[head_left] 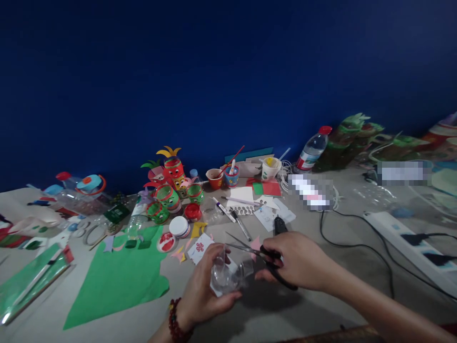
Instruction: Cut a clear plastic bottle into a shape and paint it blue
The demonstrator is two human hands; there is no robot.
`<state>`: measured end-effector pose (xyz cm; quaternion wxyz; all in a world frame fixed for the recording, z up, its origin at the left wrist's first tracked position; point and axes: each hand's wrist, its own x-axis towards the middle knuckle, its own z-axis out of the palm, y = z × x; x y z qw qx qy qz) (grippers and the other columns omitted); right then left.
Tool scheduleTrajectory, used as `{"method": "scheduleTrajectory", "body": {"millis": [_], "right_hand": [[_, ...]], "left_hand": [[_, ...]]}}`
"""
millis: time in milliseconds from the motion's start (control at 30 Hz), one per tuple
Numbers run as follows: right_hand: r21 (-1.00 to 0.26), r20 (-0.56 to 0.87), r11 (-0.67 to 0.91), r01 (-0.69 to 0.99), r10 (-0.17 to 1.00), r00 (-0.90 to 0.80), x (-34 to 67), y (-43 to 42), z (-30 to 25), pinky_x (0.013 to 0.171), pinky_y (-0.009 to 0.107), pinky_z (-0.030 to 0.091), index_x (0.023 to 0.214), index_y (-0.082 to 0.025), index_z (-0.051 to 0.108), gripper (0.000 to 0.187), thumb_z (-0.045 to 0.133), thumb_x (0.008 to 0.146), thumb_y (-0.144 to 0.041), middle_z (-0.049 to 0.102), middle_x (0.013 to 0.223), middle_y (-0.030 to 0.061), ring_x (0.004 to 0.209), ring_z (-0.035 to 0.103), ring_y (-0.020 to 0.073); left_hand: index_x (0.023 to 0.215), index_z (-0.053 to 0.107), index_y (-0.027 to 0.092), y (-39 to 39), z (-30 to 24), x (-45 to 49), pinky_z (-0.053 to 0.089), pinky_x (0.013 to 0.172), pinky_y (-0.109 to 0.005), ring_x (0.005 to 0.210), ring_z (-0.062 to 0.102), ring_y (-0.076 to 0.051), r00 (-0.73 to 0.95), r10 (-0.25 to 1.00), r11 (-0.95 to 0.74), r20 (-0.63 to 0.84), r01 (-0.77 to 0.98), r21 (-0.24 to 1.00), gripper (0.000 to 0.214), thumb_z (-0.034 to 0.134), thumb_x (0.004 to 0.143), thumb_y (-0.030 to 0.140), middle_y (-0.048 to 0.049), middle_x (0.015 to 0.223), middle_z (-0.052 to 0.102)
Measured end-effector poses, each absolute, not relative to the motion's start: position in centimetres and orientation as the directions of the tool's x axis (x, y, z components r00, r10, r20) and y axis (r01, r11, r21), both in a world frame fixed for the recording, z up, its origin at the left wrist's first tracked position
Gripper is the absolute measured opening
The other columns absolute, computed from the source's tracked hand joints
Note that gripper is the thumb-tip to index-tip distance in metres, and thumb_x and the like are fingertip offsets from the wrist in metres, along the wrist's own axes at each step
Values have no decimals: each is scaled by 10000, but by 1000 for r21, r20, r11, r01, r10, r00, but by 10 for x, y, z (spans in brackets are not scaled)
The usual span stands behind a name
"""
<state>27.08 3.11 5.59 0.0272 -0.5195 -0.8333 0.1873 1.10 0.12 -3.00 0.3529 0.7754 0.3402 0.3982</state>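
My left hand (pixel 207 288), with a beaded bracelet at the wrist, is wrapped round a clear plastic bottle piece (pixel 228 276). Its narrower end points right. In my right hand (pixel 296 259) are black-handled scissors (pixel 273 267), their blades parted and reaching left toward the upper rim of the plastic. Whether the blades touch it I cannot tell. Behind my hands lies a white card (pixel 200 247) with a red knot pattern. A pink paper scrap (pixel 255 247) shows just past the scissors, and a black glue-gun-like tool (pixel 279 225) lies beyond my right hand.
Green paper (pixel 121 281) covers the left front. Painted green cups (pixel 167 197), a red paint jar (pixel 193 212) and a white lid (pixel 179 227) stand behind. A full water bottle (pixel 314 150) leans at the back. At right, a power strip (pixel 403 243) trails black cords (pixel 352 245).
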Motion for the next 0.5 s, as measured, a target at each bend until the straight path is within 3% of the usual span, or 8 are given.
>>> {"method": "scheduleTrajectory", "body": {"millis": [500], "right_hand": [[-332, -72, 431, 839, 875, -479, 272, 30, 57, 540, 282, 232, 624, -216, 648, 413, 716, 739, -606, 698, 602, 22, 606, 642, 199]], "left_hand": [[1403, 357, 262, 5, -32, 12, 523, 820, -409, 916, 597, -232, 443, 785, -537, 433, 140, 832, 716, 668, 824, 547, -124, 1207, 531]]}}
